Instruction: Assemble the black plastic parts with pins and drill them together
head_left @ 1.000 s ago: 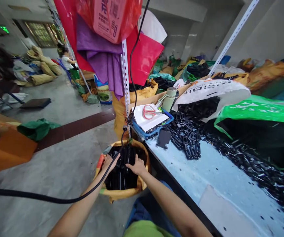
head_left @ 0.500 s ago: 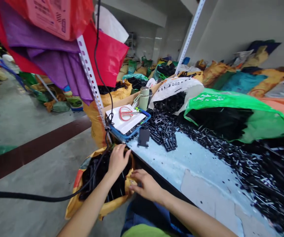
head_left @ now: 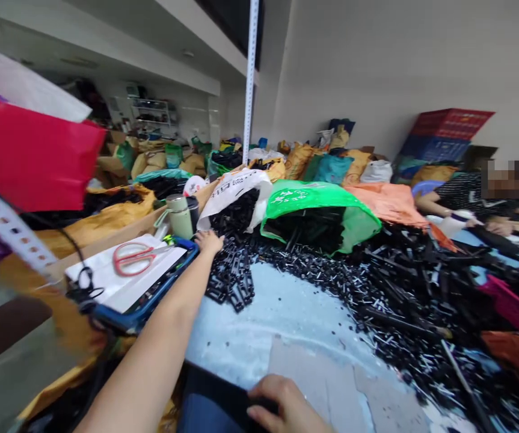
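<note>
My left hand (head_left: 209,242) stretches across the blue worktop (head_left: 241,331) and rests with fingers spread at a pile of black slotted plastic parts (head_left: 236,282), close to the mouth of a white bag (head_left: 236,186) of black pieces. No part shows in its grasp. Low at the table's front edge is my right hand (head_left: 290,403), its fingers bent and thumb apart, with a dark gap between them and no clear object. A blue tray (head_left: 191,255) beside my left forearm carries red-handled scissors (head_left: 133,258) on white paper.
A green bag (head_left: 317,192) of black parts lies open at the table's back. Loose black pieces and small pins (head_left: 358,276) spread rightward. A pale green bottle (head_left: 179,216) stands behind the tray. At the far right sits another person (head_left: 471,195). A yellow sack (head_left: 47,385) stands lower left.
The view has swung right. My left hand has left the yellow sack and reached forward to the parts pile. My right hand has moved from the sack's rim to the table's front edge.
</note>
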`<state>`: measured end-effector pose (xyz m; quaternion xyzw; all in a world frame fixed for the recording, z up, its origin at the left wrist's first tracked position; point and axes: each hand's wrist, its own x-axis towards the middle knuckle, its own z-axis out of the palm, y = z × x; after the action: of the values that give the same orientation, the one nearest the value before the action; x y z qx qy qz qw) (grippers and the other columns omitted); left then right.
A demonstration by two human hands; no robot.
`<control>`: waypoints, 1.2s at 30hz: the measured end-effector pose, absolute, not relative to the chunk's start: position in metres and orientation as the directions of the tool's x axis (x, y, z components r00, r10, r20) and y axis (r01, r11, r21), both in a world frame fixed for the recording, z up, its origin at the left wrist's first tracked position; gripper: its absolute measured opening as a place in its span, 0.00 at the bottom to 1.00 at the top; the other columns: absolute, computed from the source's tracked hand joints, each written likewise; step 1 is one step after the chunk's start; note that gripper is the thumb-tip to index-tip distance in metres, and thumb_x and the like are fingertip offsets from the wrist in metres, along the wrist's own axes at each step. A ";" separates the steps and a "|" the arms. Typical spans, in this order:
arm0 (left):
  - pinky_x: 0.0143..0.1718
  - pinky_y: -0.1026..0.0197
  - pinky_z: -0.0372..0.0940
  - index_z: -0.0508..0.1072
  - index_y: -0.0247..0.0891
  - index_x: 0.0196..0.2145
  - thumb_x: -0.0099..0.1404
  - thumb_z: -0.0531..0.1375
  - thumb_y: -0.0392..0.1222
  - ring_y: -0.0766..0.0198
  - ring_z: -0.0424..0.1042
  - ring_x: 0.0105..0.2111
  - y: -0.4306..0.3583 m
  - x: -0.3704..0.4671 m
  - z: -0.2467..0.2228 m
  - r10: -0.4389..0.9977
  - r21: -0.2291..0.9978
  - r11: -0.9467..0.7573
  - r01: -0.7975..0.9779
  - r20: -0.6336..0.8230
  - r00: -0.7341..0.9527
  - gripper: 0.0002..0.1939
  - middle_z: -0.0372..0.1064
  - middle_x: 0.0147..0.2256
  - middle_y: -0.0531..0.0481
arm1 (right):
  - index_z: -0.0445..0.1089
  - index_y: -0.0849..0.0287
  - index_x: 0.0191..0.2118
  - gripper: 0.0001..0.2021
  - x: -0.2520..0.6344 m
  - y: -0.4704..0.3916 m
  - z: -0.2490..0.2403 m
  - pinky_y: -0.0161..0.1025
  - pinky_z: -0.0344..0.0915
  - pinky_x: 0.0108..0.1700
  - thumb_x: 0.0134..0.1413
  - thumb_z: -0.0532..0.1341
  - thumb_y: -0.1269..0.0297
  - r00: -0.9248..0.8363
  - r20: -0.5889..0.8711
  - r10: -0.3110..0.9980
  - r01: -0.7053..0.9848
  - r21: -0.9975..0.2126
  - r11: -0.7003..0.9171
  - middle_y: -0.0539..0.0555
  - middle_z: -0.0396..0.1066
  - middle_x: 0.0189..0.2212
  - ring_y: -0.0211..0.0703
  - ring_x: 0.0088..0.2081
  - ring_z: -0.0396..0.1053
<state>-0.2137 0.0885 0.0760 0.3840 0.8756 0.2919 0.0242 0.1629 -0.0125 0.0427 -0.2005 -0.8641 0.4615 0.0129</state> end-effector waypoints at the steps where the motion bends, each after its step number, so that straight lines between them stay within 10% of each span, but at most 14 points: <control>1: 0.49 0.40 0.55 0.59 0.28 0.54 0.64 0.53 0.48 0.47 0.59 0.52 0.096 -0.219 0.071 0.653 0.522 0.588 0.617 0.144 -0.744 0.25 0.54 0.54 0.33 | 0.74 0.51 0.40 0.11 0.171 -0.004 0.042 0.37 0.64 0.43 0.49 0.61 0.59 -0.909 -0.172 0.381 0.352 -0.804 0.478 0.51 0.73 0.37 0.45 0.40 0.70; 4: 0.50 0.31 0.44 0.52 0.18 0.56 0.62 0.51 0.55 0.31 0.46 0.57 0.114 -0.224 0.048 0.571 0.473 0.703 0.531 0.069 -0.818 0.37 0.44 0.57 0.17 | 0.74 0.54 0.37 0.10 0.179 0.036 0.045 0.37 0.65 0.42 0.52 0.58 0.59 -0.900 -0.103 0.423 0.322 -0.812 0.487 0.51 0.74 0.35 0.44 0.38 0.70; 11: 0.55 0.40 0.38 0.52 0.26 0.57 0.63 0.49 0.50 0.43 0.55 0.55 0.116 -0.191 0.001 0.602 0.367 0.710 0.602 0.128 -0.788 0.31 0.60 0.51 0.27 | 0.68 0.59 0.43 0.14 0.084 0.211 0.060 0.39 0.61 0.46 0.52 0.58 0.59 -0.661 0.072 0.747 0.488 -0.716 0.500 0.55 0.71 0.40 0.44 0.42 0.67; 18: 0.47 0.43 0.54 0.65 0.30 0.46 0.61 0.51 0.44 0.45 0.70 0.41 0.109 -0.191 0.005 0.567 0.372 0.703 0.606 0.221 -0.794 0.19 0.72 0.35 0.35 | 0.47 0.69 0.58 0.37 -0.001 0.311 0.062 0.50 0.55 0.50 0.45 0.63 0.60 -0.316 0.069 0.946 0.595 -0.763 0.254 0.70 0.62 0.47 0.58 0.51 0.60; 30: 0.46 0.59 0.62 0.67 0.37 0.45 0.65 0.48 0.42 0.60 0.68 0.44 0.069 -0.110 0.045 0.742 0.594 0.277 0.755 0.366 -0.561 0.15 0.69 0.44 0.46 | 0.62 0.61 0.43 0.23 0.103 0.243 0.049 0.36 0.64 0.30 0.47 0.58 0.48 -0.616 -0.033 0.787 0.250 -0.956 0.155 0.51 0.68 0.28 0.40 0.28 0.67; 36: 0.39 0.60 0.63 0.67 0.38 0.41 0.56 0.58 0.37 0.59 0.69 0.37 0.016 -0.005 0.054 0.981 0.643 0.083 0.761 0.082 -0.176 0.13 0.70 0.36 0.48 | 0.57 0.55 0.53 0.32 0.207 0.153 0.035 0.39 0.64 0.34 0.39 0.66 0.58 -0.820 -0.216 0.530 0.462 -0.797 0.389 0.52 0.67 0.35 0.42 0.31 0.67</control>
<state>-0.0052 0.0163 0.0538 0.6128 0.7107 0.2880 0.1906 0.2066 0.1525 0.0347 -0.2979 -0.8326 0.4655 0.0367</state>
